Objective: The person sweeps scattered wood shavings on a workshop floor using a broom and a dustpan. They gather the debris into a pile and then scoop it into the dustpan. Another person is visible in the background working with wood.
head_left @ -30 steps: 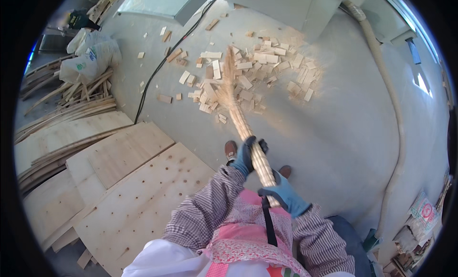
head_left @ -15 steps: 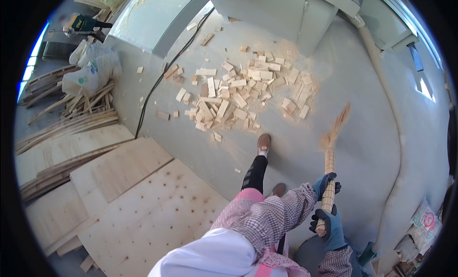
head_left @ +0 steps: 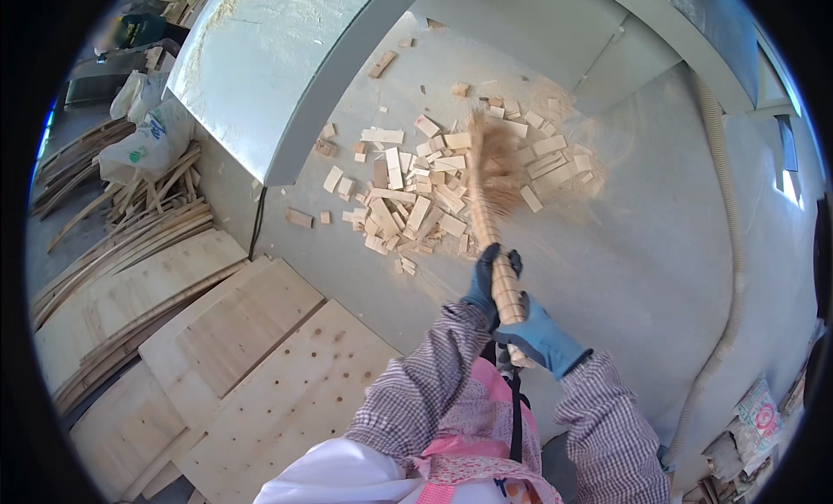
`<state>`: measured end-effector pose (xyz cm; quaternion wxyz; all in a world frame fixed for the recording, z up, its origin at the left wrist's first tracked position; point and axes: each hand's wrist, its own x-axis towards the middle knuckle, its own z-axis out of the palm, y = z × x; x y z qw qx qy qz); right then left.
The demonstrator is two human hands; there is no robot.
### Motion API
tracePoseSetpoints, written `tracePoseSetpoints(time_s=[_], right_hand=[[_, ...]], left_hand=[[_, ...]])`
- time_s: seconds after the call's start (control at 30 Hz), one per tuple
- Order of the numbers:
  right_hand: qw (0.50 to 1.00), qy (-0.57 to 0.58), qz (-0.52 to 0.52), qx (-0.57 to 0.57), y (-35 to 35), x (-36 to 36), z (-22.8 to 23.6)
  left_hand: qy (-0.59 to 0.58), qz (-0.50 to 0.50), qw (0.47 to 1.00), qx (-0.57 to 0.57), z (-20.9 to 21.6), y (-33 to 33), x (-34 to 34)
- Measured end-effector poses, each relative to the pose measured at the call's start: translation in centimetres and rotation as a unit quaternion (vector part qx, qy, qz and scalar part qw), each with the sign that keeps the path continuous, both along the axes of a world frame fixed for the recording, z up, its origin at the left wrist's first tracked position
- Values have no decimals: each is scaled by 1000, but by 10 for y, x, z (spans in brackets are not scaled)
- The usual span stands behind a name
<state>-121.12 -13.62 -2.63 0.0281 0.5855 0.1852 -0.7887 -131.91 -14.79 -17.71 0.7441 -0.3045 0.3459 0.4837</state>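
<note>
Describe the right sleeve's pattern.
Small dark-and-white checks cover the right sleeve; the head view shows it.

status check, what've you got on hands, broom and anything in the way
Left hand, right hand: both closed on broom. Bristles across wood blocks, contact unclear. Grey metal surface hides some floor, upper left.

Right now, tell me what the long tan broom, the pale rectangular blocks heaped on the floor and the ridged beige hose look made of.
Long tan broom: probably dried plant fibre, unvarnished; fine strands fan out.
Pale rectangular blocks: apparently bare wood, from their tan colour and crisp edges.
Ridged beige hose: likely matt flexible plastic, ribbed and curving; maybe rubber.
</note>
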Motion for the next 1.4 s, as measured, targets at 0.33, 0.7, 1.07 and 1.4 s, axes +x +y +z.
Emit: tracePoseSetpoints(time_s=[0.33, 0.7, 1.07, 1.4], right_hand=[[979, 22, 174, 101, 13, -43, 2], [938, -251, 152, 185, -71, 119, 106], [983, -143, -66, 97, 14, 136, -71], [957, -119, 169, 202, 20, 86, -70]], left_hand=[[23, 162, 986, -19, 34, 9, -68], [-151, -84, 985, 17, 93, -17, 137], [-12, -189, 981, -40, -82, 58, 179], [125, -91, 982, -110, -43, 60, 78]])
